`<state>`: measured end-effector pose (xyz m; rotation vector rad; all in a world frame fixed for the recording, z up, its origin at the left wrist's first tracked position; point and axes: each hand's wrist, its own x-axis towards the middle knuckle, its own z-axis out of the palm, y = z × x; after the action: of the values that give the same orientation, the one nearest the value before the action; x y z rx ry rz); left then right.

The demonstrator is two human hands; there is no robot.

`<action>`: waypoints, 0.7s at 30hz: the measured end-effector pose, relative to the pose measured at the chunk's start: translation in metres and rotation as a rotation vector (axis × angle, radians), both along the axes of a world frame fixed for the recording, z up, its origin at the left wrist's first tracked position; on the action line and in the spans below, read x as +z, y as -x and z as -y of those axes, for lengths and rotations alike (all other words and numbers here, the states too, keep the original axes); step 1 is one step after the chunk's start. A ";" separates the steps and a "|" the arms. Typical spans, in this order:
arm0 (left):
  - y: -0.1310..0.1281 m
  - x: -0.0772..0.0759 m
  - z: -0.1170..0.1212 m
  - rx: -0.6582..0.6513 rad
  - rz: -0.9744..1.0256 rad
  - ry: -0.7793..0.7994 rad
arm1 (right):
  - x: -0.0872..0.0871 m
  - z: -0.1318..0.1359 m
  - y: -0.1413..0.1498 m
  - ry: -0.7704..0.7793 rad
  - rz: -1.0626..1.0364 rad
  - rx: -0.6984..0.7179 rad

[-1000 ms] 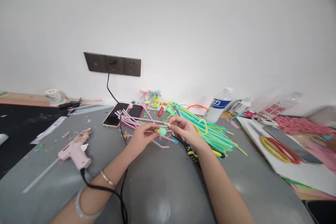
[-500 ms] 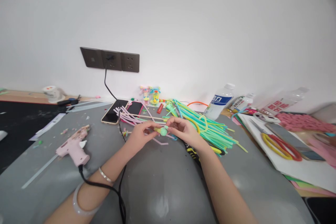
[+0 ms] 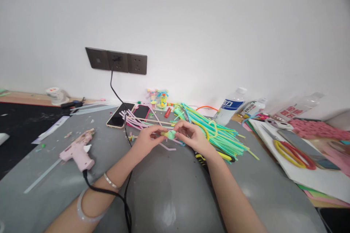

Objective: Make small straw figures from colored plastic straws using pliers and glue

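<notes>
Between my two hands, low over the middle of the table, is a small green and yellow craft piece [image 3: 171, 135], too small to make out in detail. My left hand [image 3: 147, 140] is closed in a pinch on its yellow end. My right hand [image 3: 193, 136] pinches its green end with thumb and forefinger. Lilac pipe cleaners [image 3: 133, 120] lie just behind my left hand. Beyond my right hand spreads a bundle of green, yellow and blue pipe cleaners [image 3: 224, 138]. A black and yellow tool handle [image 3: 201, 159] shows partly under my right wrist.
A pink glue gun [image 3: 79, 153] lies at left, its black cord [image 3: 109, 191] passing over my left forearm. Behind are a phone [image 3: 118, 116], two small figures [image 3: 162, 99] and a bottle [image 3: 231, 106]. Scissors [image 3: 292, 153] rest on papers [image 3: 284, 165] at right.
My hands keep hold of the small piece in nearly the same spot. The green end looks slightly turned. The whole view has shifted a little.
</notes>
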<state>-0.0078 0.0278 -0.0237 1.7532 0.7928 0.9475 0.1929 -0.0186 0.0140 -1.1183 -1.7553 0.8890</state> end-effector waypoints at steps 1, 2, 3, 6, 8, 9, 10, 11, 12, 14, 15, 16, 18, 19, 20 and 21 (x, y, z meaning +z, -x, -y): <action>0.000 0.000 0.000 -0.002 0.002 0.004 | 0.000 0.000 0.000 -0.005 0.006 -0.003; 0.000 0.001 0.000 -0.003 0.006 0.006 | 0.000 0.000 0.000 -0.010 0.013 -0.007; 0.000 0.001 0.000 -0.005 0.008 0.007 | -0.001 0.000 0.000 -0.013 0.021 -0.010; 0.000 0.001 0.001 0.000 0.007 0.010 | -0.003 -0.001 0.000 -0.029 0.042 -0.019; 0.001 0.001 0.001 0.004 0.005 0.016 | -0.004 -0.001 -0.001 -0.059 0.058 -0.026; 0.001 0.001 0.001 0.006 0.004 0.019 | -0.004 -0.002 -0.001 -0.077 0.067 -0.032; 0.001 0.001 0.001 0.008 0.005 0.022 | -0.004 -0.002 -0.001 -0.096 0.077 -0.035; 0.001 0.000 0.001 0.011 0.007 0.025 | -0.004 -0.002 -0.001 -0.113 0.083 -0.039; 0.001 0.000 0.001 0.014 0.010 0.027 | -0.004 -0.002 -0.001 -0.131 0.087 -0.042; 0.000 0.001 0.001 0.023 0.018 0.034 | -0.004 -0.002 0.000 -0.164 0.086 -0.044; 0.000 0.001 0.001 0.027 0.022 0.037 | -0.003 -0.002 0.001 -0.179 0.083 -0.046; 0.000 0.001 0.001 0.030 0.026 0.040 | -0.003 -0.002 0.001 -0.191 0.080 -0.048; 0.000 0.002 0.002 0.031 0.032 0.042 | -0.003 -0.002 0.002 -0.207 0.075 -0.058; 0.000 0.003 0.002 0.030 0.034 0.040 | -0.003 -0.002 0.002 -0.211 0.074 -0.068; 0.000 0.003 0.002 0.029 0.034 0.037 | -0.003 -0.003 0.002 -0.213 0.071 -0.081; 0.000 0.004 0.002 0.029 0.033 0.033 | -0.003 -0.003 0.002 -0.214 0.065 -0.095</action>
<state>-0.0075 0.0258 -0.0202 1.6974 0.8104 0.9747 0.1908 -0.0159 0.0111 -1.0888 -1.7875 0.5980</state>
